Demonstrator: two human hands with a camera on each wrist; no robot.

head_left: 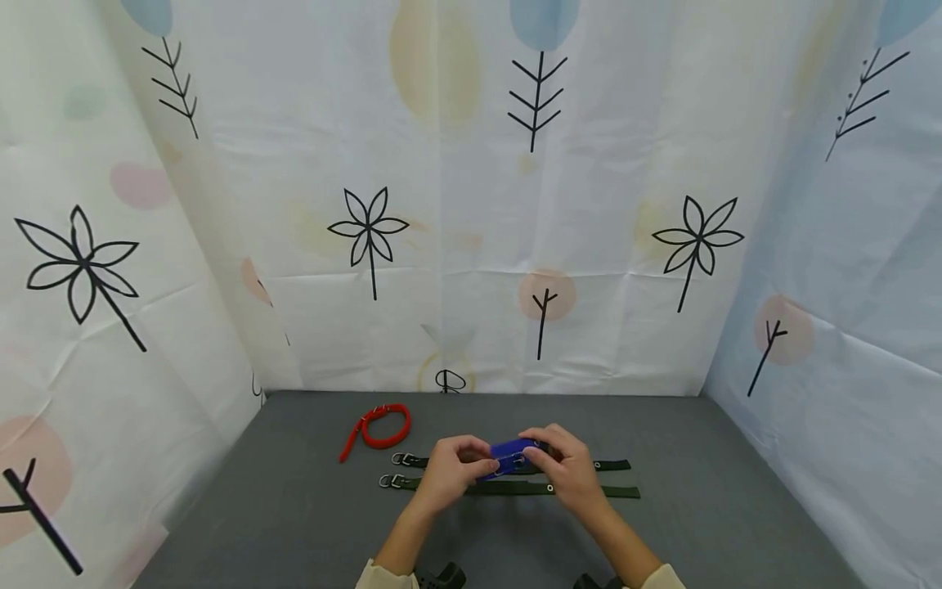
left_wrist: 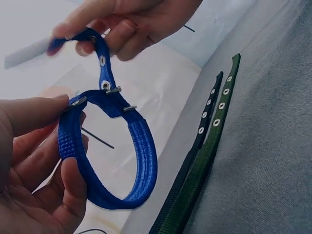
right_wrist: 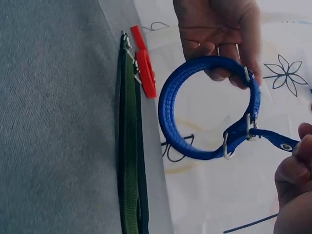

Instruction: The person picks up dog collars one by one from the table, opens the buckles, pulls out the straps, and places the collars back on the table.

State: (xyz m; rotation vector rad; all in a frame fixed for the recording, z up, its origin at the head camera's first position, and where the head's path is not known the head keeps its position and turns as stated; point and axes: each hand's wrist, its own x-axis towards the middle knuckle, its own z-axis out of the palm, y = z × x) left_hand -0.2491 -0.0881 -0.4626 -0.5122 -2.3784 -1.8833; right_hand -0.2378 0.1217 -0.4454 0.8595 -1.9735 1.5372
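A blue collar point(head_left: 508, 451) is held up off the table, its strap bent into a loop and passed through the metal buckle point(right_wrist: 248, 127). My left hand point(head_left: 446, 477) pinches the padded band between thumb and fingers, beside a metal fitting. At the other side my right hand point(head_left: 572, 468) pinches the strap's free end, which has metal eyelets point(left_wrist: 106, 85). A metal D-ring point(right_wrist: 227, 146) sits on the band near the buckle. In the right wrist view the loop stands round, with the free end stretched out toward the right hand.
Below the hands, a green collar point(head_left: 508, 488) and a darker collar point(head_left: 614, 465) lie straight, side by side, on the grey table point(head_left: 294, 523). A red collar point(head_left: 388, 443) lies coiled at the back left. Printed curtains point(head_left: 471, 327) close off the table's back and sides.
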